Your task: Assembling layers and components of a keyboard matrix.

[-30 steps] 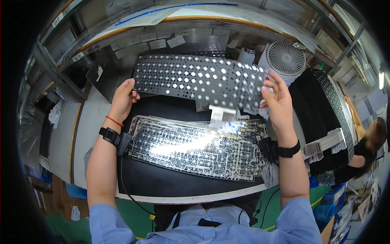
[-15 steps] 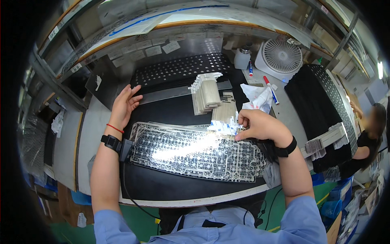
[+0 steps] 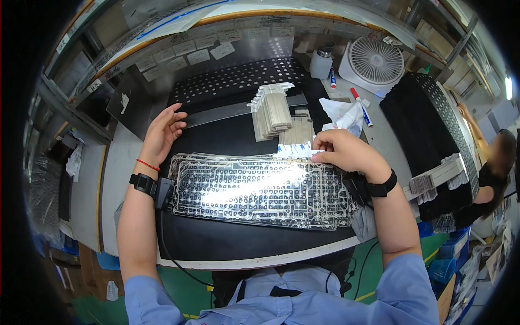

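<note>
A stack of clear keyboard membrane sheets with printed circuit lines lies in front of me on the black mat, bright glare across its middle. From its far edge, flat tails run to a white strip with blue marks. My right hand is closed at the right end of this strip, thumb and forefinger pinched on it. My left hand is raised beyond the stack's far left corner, empty, fingers loosely bent and apart. A bundle of pale flat strips sits beyond the stack.
A perforated black panel stands at the back. To the right are a white fan, a bottle, markers, a crumpled white cloth and another black stack. A co-worker is at the far right.
My right thumb and forefinger, apart before, have come together at the white strip. The strip's edge looks flatter and straighter. The left hand stays raised and empty.
</note>
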